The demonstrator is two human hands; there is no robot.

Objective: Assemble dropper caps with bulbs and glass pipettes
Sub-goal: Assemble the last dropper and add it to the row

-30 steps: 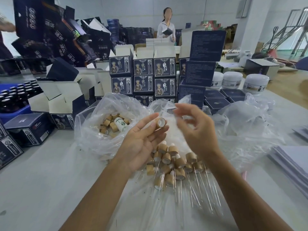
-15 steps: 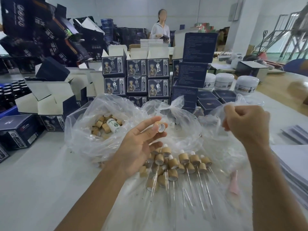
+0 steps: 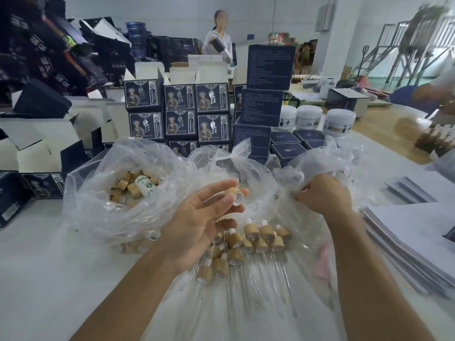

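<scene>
Cap (image 3: 236,196) in left fingers (image 3: 219,201) — right hand (image 3: 325,193) in bag (image 3: 317,163)

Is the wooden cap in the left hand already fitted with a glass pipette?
No, the wooden cap pinched in the left hand shows only its open white-lined end, no glass tube.

I am working in a packing workshop: stacked dark printed boxes (image 3: 180,112), white cream jars (image 3: 339,122) and bags of bamboo caps (image 3: 128,185) are crowding my table (image 3: 44,267).
</scene>
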